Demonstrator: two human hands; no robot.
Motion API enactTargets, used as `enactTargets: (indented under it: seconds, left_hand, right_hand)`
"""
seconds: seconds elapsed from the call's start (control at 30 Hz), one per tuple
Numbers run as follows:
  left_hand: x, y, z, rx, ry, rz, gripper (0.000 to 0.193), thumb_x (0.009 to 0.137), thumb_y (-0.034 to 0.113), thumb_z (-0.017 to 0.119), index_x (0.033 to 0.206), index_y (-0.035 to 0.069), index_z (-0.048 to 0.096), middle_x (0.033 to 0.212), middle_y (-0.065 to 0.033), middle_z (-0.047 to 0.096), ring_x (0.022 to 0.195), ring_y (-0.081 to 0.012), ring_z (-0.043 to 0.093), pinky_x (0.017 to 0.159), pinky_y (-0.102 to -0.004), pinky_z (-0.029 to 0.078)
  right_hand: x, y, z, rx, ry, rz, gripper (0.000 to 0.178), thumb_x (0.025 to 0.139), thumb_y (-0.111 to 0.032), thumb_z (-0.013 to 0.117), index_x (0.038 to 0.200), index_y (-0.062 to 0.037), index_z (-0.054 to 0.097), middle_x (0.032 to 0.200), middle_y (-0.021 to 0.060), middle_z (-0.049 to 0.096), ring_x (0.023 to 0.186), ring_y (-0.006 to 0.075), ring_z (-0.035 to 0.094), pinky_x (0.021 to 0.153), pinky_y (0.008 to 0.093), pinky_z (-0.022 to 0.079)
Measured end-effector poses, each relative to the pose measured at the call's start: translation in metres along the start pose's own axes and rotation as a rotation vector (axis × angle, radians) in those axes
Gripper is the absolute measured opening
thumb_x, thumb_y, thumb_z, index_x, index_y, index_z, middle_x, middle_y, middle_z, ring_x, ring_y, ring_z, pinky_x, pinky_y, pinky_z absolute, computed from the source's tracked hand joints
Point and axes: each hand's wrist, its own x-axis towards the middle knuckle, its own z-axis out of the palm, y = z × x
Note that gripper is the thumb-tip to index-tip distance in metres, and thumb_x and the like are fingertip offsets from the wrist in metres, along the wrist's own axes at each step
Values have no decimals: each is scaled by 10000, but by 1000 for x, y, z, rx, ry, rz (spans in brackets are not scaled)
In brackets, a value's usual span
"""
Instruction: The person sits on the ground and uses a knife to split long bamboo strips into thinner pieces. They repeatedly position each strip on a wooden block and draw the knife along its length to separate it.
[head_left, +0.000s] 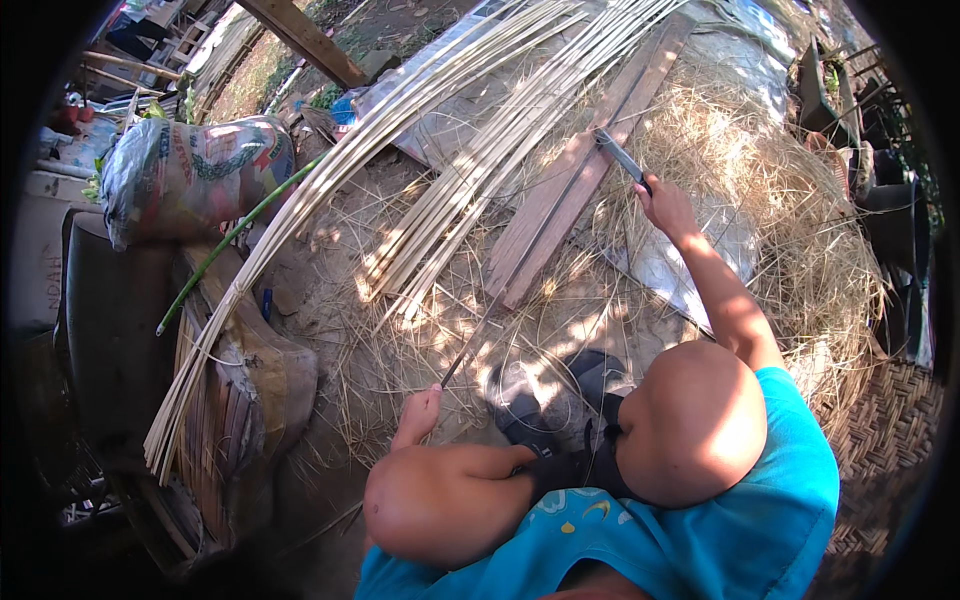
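Observation:
My right hand (668, 208) is closed around the dark handle of a knife (622, 158), whose metal blade reaches left onto a long brown wooden board (535, 235). A thin dark strip (470, 350) runs from my left hand up toward the board, where a dark line continues along its middle. My left hand (420, 412) pinches the near end of that strip beside my left knee. I cannot tell what the strip is made of. Left of the board lie pale split bamboo strips (450, 205), fanned on the ground.
Another bundle of long bamboo strips (300, 200) arches over a worn wooden block (275, 370) at left, beside a green stalk (235, 235) and a stuffed sack (200, 175). Thin shavings (800, 200) heap up at right. A woven mat (890, 450) lies at lower right.

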Motion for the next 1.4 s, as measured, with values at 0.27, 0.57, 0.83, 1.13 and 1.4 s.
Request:
enactTargets:
  seconds: [0.27,0.57,0.83,1.13,1.4]
  left_hand:
    - [35,83,33,215,123,101,406,1068,403,420,1052,25,567,856,-306,684,824,-522,662,755,-615,499]
    - [9,34,20,129,96,180,481,1071,434,388,986,11,600,830,-291,677,807,-531,644,733,-620,475]
    - [-36,-71,13,-102,-120,-138,562,1048,455,488,777,-12,645,645,-148,590,628,-226,559,623,-423,452]
    - [54,39,34,-362,-72,198,511,1060,433,523,836,-11,641,656,-78,593,634,-146,523,624,-356,451]
    - [26,13,20,-219,31,127,587,1072,461,478,776,-36,580,614,-129,515,597,-182,498,602,-385,434]
  right_hand:
    - [-141,-147,16,256,-653,-416,471,1055,-498,459,1420,-202,488,1063,207,641,877,446,685,829,524,568]
    - [-19,-27,19,148,-153,48,421,1077,-430,446,1240,-65,575,737,213,676,682,420,690,610,532,547]
    - [-73,-94,3,257,-467,43,472,1062,-479,464,1411,-165,516,966,239,680,928,406,698,887,529,544]
    - [-98,-100,2,97,-556,-269,470,1050,-508,471,1386,-191,558,907,175,661,804,348,703,723,448,575]
    - [-88,-112,2,116,-352,-414,382,1065,-472,453,1258,-159,559,851,213,680,799,431,697,759,533,571]
